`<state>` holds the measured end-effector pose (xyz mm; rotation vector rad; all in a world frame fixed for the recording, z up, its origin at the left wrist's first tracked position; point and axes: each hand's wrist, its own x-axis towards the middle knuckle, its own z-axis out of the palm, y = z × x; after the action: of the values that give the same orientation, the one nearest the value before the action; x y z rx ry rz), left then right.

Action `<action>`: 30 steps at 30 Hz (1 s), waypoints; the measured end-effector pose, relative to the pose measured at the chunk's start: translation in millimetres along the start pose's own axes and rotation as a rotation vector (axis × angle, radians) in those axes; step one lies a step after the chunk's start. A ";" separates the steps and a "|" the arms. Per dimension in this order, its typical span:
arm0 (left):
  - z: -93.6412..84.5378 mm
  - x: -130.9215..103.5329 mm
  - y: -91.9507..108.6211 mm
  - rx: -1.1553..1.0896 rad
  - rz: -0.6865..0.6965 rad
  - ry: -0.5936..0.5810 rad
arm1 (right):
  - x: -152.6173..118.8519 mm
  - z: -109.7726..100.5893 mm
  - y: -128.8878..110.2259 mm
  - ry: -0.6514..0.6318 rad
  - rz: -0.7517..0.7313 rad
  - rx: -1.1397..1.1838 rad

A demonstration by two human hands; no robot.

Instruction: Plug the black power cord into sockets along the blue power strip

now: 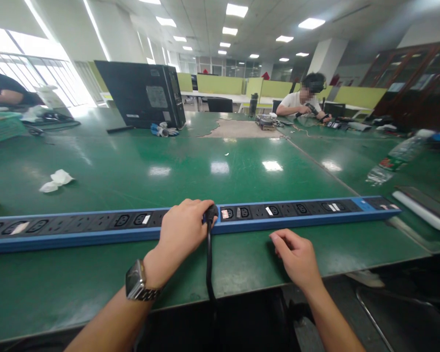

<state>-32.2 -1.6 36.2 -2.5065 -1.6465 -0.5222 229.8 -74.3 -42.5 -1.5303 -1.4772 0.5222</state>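
A long blue power strip (297,221) with black sockets lies across the green table. My left hand (185,225), with a watch on its wrist, is closed around a black plug (211,212) at the middle of the strip. From the plug a black cable (209,264) hangs down over the table's front edge. How far the plug sits in a socket is hidden by my fingers. To the right of the cable, my right hand (297,254) is just in front of the strip, its fingers curled together, with nothing visible in them.
The green table (139,161) holds crumpled tissue (56,180) at left, a black computer case (143,95) and gloves (164,129) farther back. At right are a plastic bottle (399,156) and a white-edged device (423,211). A person (304,100) works across the table; another is at far left.
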 end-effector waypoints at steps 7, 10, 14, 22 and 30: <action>18.5 -7.6 -24.9 -0.320 0.149 0.003 | 0.9 0.9 -2.2 -0.003 -0.019 -0.003; 22.1 -8.7 -32.6 -0.471 0.134 0.072 | 1.3 1.4 -3.4 0.007 -0.025 -0.004; 19.9 -2.1 -12.7 -0.649 0.105 0.251 | 1.3 1.4 -4.5 0.015 -0.025 -0.004; 41.3 36.4 65.5 -0.492 0.228 0.052 | 1.7 0.5 0.5 0.018 0.002 0.008; 42.6 36.6 74.3 -0.308 0.217 0.050 | 1.7 -0.2 1.6 0.010 0.036 0.036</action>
<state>58.0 11.1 16.4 -2.8133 -1.3421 -0.8619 231.1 -72.5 -43.2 -1.5317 -1.4275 0.5591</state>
